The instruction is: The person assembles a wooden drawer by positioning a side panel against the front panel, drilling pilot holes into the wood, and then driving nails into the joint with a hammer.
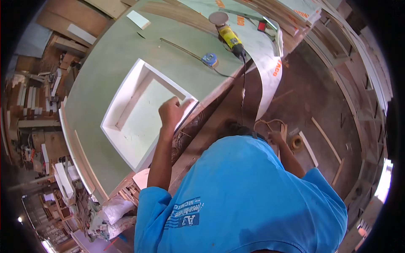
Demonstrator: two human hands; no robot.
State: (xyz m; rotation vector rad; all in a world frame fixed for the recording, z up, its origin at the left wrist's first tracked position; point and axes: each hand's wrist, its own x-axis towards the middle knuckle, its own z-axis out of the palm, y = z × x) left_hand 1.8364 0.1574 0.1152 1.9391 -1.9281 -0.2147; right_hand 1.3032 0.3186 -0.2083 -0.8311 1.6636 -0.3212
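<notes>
— Head view: what is the left hand (171,111) doing?

— It rests on the near corner of a white open box frame (139,111) that lies flat on the green worktop (105,63). Its fingers are curled tight over a thin dark strip (185,118) running along the frame's edge.

— And the right hand (276,137)?

— Low beside the worktop, over the brown floor (312,84), right next to a loop of tan cord (265,123). Whether its fingers grip the cord I cannot tell; the blue shirt (240,194) hides part of it.

— What else lies on the worktop?

— A yellow power sander (228,33) near the far edge, its black cable (243,92) hanging down over the side. Just beside it sits a blue tape measure (209,60), and a small white block (138,19) lies farther back. A roll of tape (297,143) and loose wooden strips (325,135) lie on the floor near the right hand.
</notes>
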